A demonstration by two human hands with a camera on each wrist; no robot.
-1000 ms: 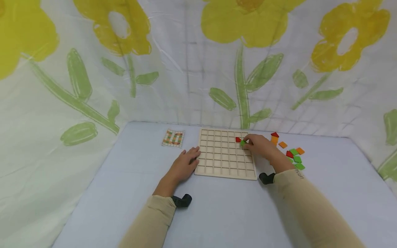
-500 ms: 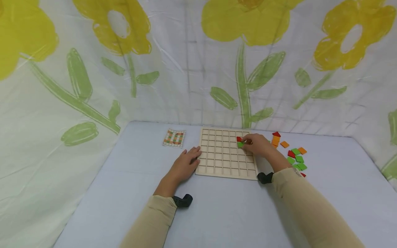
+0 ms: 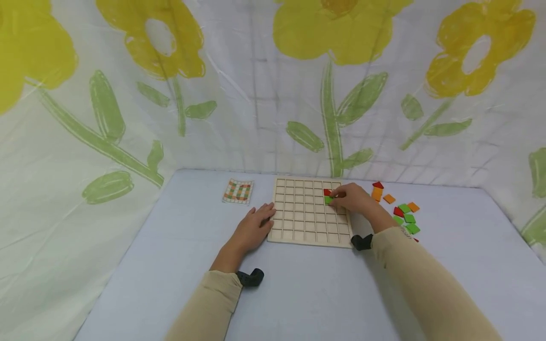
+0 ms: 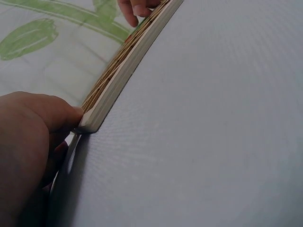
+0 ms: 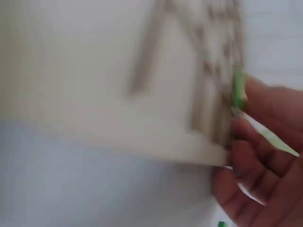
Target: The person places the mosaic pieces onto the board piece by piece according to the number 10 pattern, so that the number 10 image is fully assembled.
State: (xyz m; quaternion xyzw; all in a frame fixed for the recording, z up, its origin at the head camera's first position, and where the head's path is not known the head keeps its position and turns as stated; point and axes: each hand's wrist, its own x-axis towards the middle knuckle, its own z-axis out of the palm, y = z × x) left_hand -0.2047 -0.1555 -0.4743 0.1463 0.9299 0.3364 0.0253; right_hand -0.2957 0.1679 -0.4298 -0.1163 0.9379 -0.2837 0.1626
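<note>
A pale wooden grid board (image 3: 300, 210) lies on the table, a red tile (image 3: 326, 192) and a green tile (image 3: 328, 200) in its upper right cells. With curled fingers my right hand (image 3: 351, 198) pinches at the green tile. In the right wrist view a digit touches that tile (image 5: 238, 90); the picture is blurred. My left hand (image 3: 253, 226) rests at the board's left edge, fingers extended. Up close in the left wrist view, the left thumb (image 4: 61, 113) touches a corner of the board (image 4: 123, 71).
A small patterned card (image 3: 238, 192) with coloured squares lies left of the board. To the right are loose green tiles (image 3: 409, 219), orange tiles (image 3: 377, 193) and red pieces (image 3: 398, 211). A flower-printed white curtain (image 3: 239, 118) rises behind the table (image 3: 298, 293).
My right hand has brought the green tile slightly left and down into the cell below the red tile. Over the last half second the tile stays there. My left hand has not moved.
</note>
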